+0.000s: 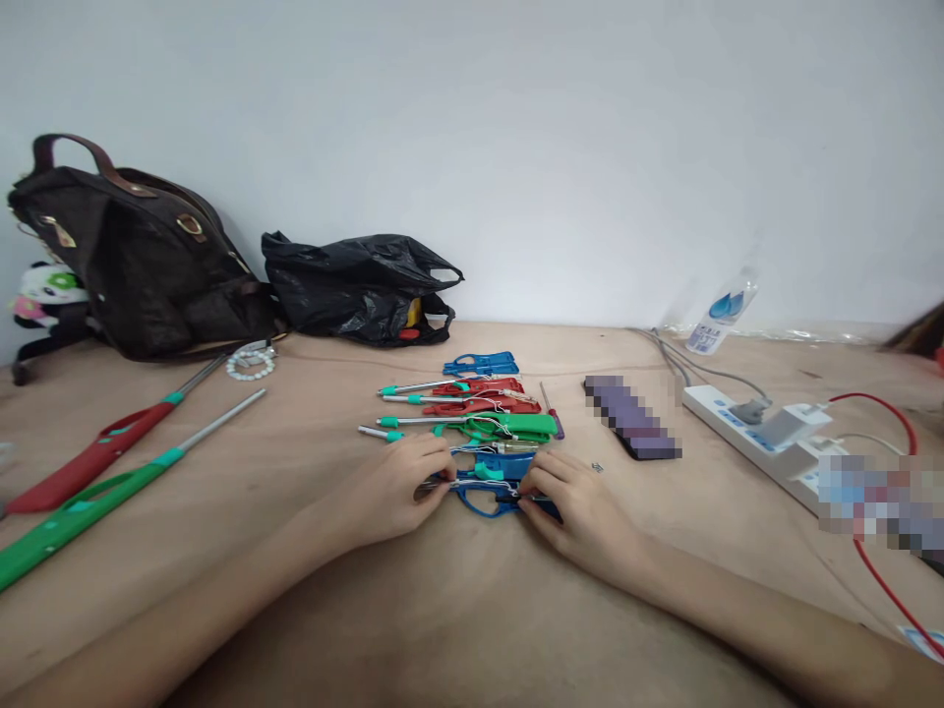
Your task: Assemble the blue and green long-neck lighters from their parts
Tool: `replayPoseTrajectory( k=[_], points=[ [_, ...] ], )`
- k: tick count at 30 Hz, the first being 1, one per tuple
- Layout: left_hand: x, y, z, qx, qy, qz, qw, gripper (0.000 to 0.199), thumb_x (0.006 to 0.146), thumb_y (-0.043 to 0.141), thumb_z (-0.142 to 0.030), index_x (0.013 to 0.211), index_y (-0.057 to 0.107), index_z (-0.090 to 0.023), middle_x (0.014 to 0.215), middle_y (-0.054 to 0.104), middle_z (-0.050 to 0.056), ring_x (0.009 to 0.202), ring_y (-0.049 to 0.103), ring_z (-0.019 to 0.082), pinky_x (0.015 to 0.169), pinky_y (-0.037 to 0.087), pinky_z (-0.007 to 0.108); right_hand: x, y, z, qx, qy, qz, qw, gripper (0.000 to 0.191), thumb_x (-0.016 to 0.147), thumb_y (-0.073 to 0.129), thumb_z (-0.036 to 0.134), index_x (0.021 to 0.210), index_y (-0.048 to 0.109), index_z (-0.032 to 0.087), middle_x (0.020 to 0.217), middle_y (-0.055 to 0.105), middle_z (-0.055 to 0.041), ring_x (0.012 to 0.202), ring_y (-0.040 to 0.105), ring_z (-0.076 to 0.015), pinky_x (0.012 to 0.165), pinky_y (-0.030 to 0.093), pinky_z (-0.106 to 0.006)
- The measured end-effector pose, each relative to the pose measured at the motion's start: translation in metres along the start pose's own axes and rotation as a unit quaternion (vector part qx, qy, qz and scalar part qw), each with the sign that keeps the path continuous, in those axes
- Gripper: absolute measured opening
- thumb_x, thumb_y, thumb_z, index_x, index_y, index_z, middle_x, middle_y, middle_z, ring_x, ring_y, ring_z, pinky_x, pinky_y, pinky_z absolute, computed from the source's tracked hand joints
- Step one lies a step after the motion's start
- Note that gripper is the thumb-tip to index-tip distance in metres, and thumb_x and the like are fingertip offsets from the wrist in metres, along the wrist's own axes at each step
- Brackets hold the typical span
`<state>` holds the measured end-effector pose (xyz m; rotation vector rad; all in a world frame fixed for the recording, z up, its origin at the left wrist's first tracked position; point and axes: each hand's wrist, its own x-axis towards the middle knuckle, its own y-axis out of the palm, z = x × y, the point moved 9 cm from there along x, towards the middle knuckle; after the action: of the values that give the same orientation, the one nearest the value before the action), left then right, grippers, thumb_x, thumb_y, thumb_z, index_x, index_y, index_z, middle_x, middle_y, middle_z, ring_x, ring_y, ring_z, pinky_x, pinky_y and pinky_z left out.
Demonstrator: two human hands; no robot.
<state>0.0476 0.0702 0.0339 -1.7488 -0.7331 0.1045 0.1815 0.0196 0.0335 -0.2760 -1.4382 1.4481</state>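
Note:
My left hand [413,482] is closed with thumb and fingers pinched round the metal tube of a disassembled lighter, at the left end of an open blue lighter casing [479,503]. At the casing's right end, the fingers of my right hand [579,501] are pinched on a small black part [507,499]. Thin white wires run between the two hands, beside a turquoise trigger [488,473]. Just beyond lie a green lighter casing [520,427] and red lighter casings [483,403], with metal tubes and wires. My fingers partly hide the blue casing.
Farther back lies a blue casing piece [483,364]. A screwdriver [553,413] and a purple phone-like object [632,418] are to the right, near a power strip [752,433] and bottle [723,310]. Leftward are red [110,447] and green [88,506] lighters, a black bag [354,285] and a backpack [154,265].

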Motion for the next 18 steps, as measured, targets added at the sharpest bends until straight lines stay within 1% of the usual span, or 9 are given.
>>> replayPoseTrajectory(
  k=[4, 8, 11, 15, 18],
  points=[
    [-0.001, 0.003, 0.002, -0.007, 0.005, 0.016, 1.000, 0.014, 0.088, 0.044, -0.013, 0.084, 0.057, -0.018, 0.086, 0.059, 0.004, 0.078, 0.054, 0.017, 0.067, 0.041, 0.026, 0.000, 0.000, 0.000, -0.005, -0.002, 0.002, 1.000, 0.009, 0.085, 0.054, 0.010, 0.081, 0.055, 0.018, 0.080, 0.059, -0.0044, 0.074, 0.056, -0.0203, 0.062, 0.044, -0.031],
    [-0.001, 0.003, 0.004, -0.009, 0.007, 0.020, 1.000, 0.016, 0.089, 0.043, -0.014, 0.084, 0.058, -0.018, 0.086, 0.059, 0.004, 0.078, 0.054, 0.017, 0.066, 0.041, 0.027, 0.000, 0.001, 0.000, -0.007, -0.002, 0.002, 1.000, 0.009, 0.086, 0.053, 0.011, 0.081, 0.055, 0.018, 0.080, 0.059, -0.0046, 0.075, 0.056, -0.0203, 0.062, 0.045, -0.031],
    [0.000, 0.003, 0.002, -0.004, 0.024, 0.022, 0.999, 0.018, 0.091, 0.043, -0.015, 0.083, 0.060, -0.017, 0.084, 0.058, 0.005, 0.078, 0.054, 0.018, 0.066, 0.041, 0.027, 0.000, 0.000, 0.000, -0.009, 0.000, 0.001, 1.000, 0.009, 0.086, 0.052, 0.011, 0.081, 0.055, 0.018, 0.080, 0.059, -0.0047, 0.075, 0.056, -0.0205, 0.063, 0.045, -0.031],
    [0.001, 0.002, -0.002, 0.022, 0.051, 0.022, 0.998, 0.023, 0.094, 0.040, -0.016, 0.080, 0.059, -0.017, 0.083, 0.057, 0.005, 0.077, 0.052, 0.017, 0.065, 0.039, 0.027, 0.000, 0.000, 0.001, -0.014, -0.007, -0.005, 1.000, 0.010, 0.086, 0.052, 0.010, 0.081, 0.054, 0.019, 0.080, 0.059, -0.0046, 0.074, 0.056, -0.0201, 0.062, 0.045, -0.031],
    [0.001, 0.002, -0.007, 0.057, 0.065, 0.034, 0.996, 0.027, 0.096, 0.038, -0.016, 0.078, 0.058, -0.016, 0.086, 0.057, 0.006, 0.077, 0.051, 0.017, 0.066, 0.038, 0.028, 0.000, 0.000, 0.002, -0.016, -0.010, -0.005, 1.000, 0.010, 0.086, 0.052, 0.010, 0.081, 0.054, 0.019, 0.079, 0.058, -0.0047, 0.074, 0.055, -0.0199, 0.062, 0.045, -0.031]
  ],
)
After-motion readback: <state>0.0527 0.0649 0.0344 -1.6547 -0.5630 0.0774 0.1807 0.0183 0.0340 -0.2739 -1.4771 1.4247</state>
